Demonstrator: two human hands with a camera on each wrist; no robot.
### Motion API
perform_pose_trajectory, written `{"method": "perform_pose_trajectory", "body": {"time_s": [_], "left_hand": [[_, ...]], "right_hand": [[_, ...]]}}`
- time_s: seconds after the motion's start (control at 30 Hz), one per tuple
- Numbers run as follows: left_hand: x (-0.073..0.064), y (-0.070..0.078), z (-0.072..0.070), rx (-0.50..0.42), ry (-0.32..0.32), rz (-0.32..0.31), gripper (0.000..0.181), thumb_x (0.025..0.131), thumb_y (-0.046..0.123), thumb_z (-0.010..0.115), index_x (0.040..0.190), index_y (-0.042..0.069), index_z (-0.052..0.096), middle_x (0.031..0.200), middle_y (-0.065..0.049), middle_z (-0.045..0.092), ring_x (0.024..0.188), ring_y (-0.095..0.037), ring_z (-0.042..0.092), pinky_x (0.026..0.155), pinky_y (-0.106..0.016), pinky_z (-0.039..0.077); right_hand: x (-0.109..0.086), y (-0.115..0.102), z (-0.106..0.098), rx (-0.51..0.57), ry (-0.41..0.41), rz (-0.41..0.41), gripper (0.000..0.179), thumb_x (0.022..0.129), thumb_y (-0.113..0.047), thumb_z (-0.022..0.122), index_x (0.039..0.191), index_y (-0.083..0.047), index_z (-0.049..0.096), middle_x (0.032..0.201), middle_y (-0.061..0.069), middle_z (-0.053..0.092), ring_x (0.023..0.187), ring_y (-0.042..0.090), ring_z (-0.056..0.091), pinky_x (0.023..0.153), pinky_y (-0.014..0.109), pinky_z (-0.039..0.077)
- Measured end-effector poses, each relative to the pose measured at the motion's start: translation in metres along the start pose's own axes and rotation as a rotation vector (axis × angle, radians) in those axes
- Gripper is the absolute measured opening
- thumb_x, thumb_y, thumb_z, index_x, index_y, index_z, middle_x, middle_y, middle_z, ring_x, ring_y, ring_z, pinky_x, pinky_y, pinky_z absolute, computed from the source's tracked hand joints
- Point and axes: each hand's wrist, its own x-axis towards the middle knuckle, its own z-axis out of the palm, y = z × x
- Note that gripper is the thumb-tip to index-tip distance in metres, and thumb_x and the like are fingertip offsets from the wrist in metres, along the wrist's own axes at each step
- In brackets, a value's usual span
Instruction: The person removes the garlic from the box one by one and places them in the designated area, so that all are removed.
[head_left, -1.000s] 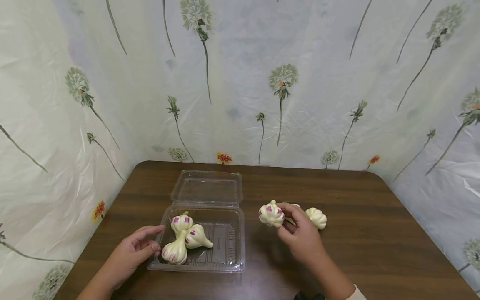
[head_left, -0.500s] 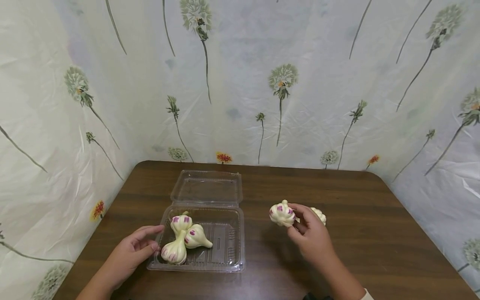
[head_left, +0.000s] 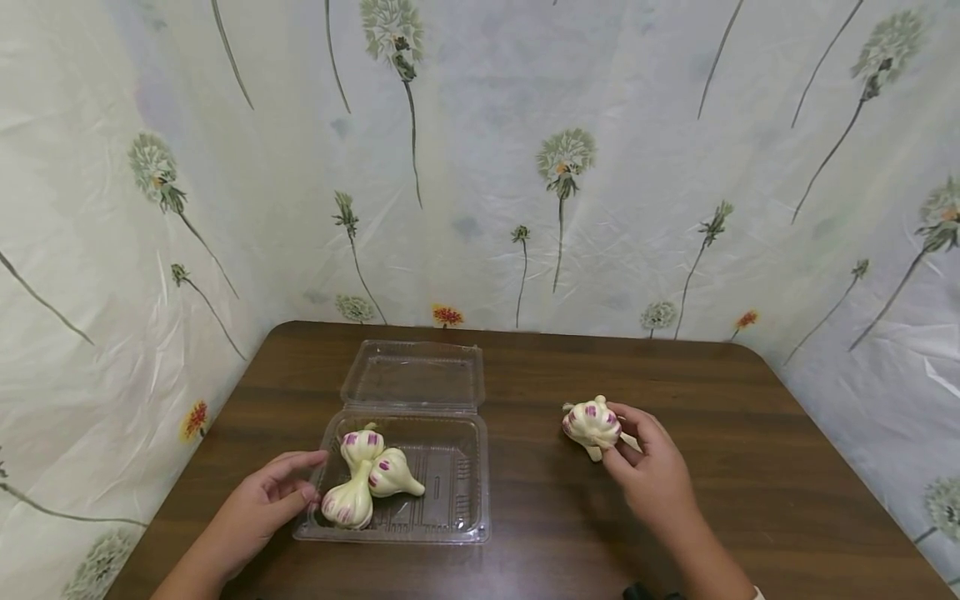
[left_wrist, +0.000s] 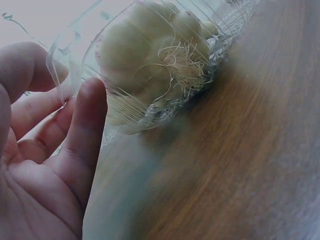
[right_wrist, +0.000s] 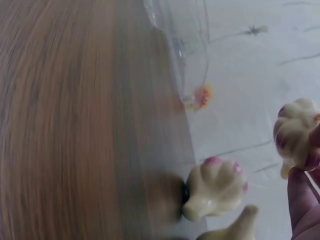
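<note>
My right hand [head_left: 652, 467] pinches a cream garlic bulb [head_left: 592, 423] with purple streaks, held over the table right of a clear plastic container [head_left: 472, 533]. In the right wrist view, thumb and fingers grip this bulb at the right edge, while a second garlic bulb [right_wrist: 215, 187] and part of a third bulb [right_wrist: 232, 230] lie on the table; the head view mostly hides them behind the hand and held bulb. My left hand [head_left: 262, 508] pinches the container's left rim [left_wrist: 65, 75] between thumb and fingers. Inside the container's left half lie three garlic bulbs [head_left: 393, 472].
The container's clear lid [head_left: 412, 375] lies folded back behind it. A dark brown wooden table [head_left: 525, 517] reaches to a flower-patterned curtain [head_left: 480, 208] at the back and sides. Something small and black [head_left: 648, 592] shows at the bottom edge near the right forearm.
My right hand has moved to the right with the garlic bulb, covering the bulbs on the table that showed behind it. My left hand and the container have stayed in place.
</note>
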Motion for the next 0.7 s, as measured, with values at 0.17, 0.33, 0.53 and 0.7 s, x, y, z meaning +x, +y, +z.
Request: {"method": "perform_pose_trajectory", "body": {"time_s": [0.17, 0.33, 0.53, 0.7], "left_hand": [[-0.001, 0.0, 0.0, 0.001, 0.001, 0.015, 0.047, 0.104, 0.004, 0.063, 0.145, -0.013, 0.05, 0.137, 0.004, 0.06, 0.096, -0.011, 0.071, 0.081, -0.024, 0.061], [-0.001, -0.001, 0.0, 0.003, 0.003, 0.024, 0.046, 0.103, 0.003, 0.064, 0.144, -0.013, 0.05, 0.136, 0.006, 0.06, 0.095, -0.01, 0.071, 0.08, -0.023, 0.061], [-0.001, 0.0, 0.0, 0.004, 0.0, 0.022, 0.046, 0.103, 0.003, 0.063, 0.145, -0.013, 0.05, 0.136, 0.006, 0.06, 0.095, -0.01, 0.07, 0.08, -0.024, 0.061], [-0.001, 0.0, 0.0, 0.011, -0.003, 0.017, 0.046, 0.104, 0.004, 0.062, 0.145, -0.011, 0.05, 0.137, 0.004, 0.059, 0.095, -0.011, 0.07, 0.081, -0.024, 0.06]], "right_hand": [[0.0, 0.004, -0.009, -0.021, 0.018, 0.006, 0.051, 0.096, 0.004, 0.064, 0.146, -0.002, 0.053, 0.143, 0.014, 0.052, 0.124, 0.001, 0.055, 0.096, 0.008, 0.048], [0.0, 0.007, -0.02, -0.043, 0.039, 0.03, 0.054, 0.097, 0.003, 0.063, 0.149, -0.003, 0.051, 0.144, 0.015, 0.051, 0.128, 0.012, 0.056, 0.096, 0.006, 0.045], [0.001, 0.013, -0.031, -0.087, 0.036, 0.068, 0.056, 0.098, 0.0, 0.061, 0.153, -0.005, 0.049, 0.146, 0.019, 0.049, 0.134, 0.035, 0.055, 0.093, 0.003, 0.044], [0.0, 0.021, -0.036, -0.095, 0.043, 0.078, 0.056, 0.099, 0.0, 0.061, 0.153, -0.003, 0.047, 0.149, 0.021, 0.047, 0.136, 0.038, 0.053, 0.094, 0.002, 0.042]]}}
